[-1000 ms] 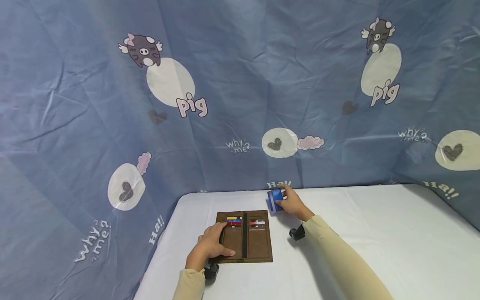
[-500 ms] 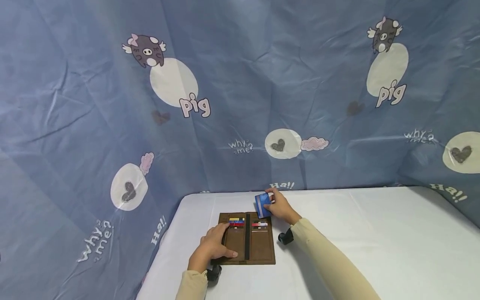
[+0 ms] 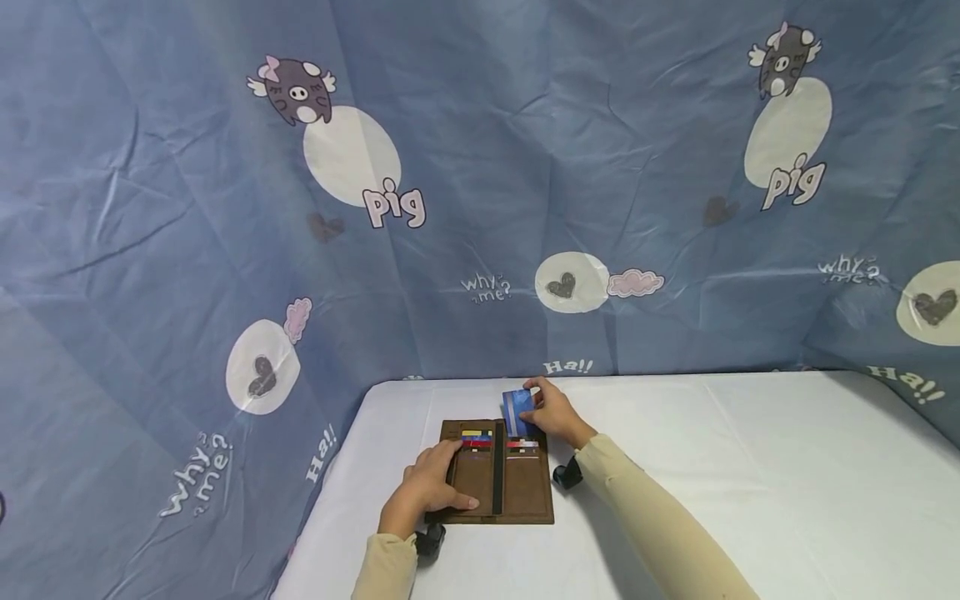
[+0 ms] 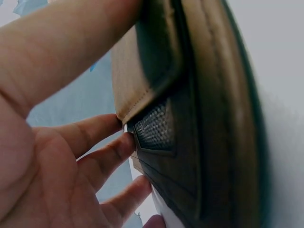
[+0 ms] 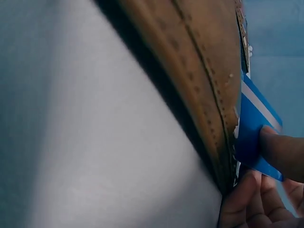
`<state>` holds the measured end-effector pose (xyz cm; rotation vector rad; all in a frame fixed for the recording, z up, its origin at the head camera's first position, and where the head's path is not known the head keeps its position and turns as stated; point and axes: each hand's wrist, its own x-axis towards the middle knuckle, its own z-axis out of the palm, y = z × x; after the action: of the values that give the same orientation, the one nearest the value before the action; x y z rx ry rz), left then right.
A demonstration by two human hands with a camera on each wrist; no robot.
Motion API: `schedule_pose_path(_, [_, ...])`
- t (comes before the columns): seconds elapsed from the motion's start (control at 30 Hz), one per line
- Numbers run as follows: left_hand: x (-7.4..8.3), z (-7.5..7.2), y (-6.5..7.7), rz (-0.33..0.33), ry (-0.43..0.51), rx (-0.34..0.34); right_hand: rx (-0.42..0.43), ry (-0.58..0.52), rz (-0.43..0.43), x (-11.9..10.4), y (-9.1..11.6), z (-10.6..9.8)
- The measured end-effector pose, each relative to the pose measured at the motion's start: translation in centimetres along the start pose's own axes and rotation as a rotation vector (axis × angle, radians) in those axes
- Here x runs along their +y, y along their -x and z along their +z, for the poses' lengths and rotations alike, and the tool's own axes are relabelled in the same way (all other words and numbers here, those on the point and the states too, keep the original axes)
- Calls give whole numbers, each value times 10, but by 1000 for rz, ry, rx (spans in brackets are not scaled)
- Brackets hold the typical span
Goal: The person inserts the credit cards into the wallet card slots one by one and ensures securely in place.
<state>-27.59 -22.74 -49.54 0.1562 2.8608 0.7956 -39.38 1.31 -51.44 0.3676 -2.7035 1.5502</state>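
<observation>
An open brown wallet point(image 3: 527, 490) lies on the white table, with a dark strap down its middle and card pockets on both halves. My left hand point(image 3: 429, 485) rests spread on its left half, thumb on the lower pocket; in the left wrist view, its fingertips point(image 4: 124, 142) touch the wallet's edge. Between thumb and fingers, my right hand point(image 3: 558, 415) pinches a blue card point(image 3: 514, 408) with a pale stripe. That card stands at the right half's upper pockets; in the right wrist view its edge meets the leather there.
Several coloured cards point(image 3: 477, 438) show in the left pockets and a few card edges point(image 3: 522, 444) in the right ones. A blue printed cloth point(image 3: 450, 208) hangs behind the white table point(image 3: 712, 467). A black camera sits at each wrist.
My right hand has brought the blue card leftward from beyond the wallet's upper right to the right half's pockets. My left hand stays on the wallet.
</observation>
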Motion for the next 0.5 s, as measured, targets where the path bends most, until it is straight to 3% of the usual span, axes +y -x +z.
schedule_pose_path(0.3, [2, -2, 1, -14, -7, -10, -65, 116, -32, 0, 2, -7])
schedule_pose_path(0.5, [1, -1, 1, -10, -12, -10, -107, 120, -6, 2, 2, -13])
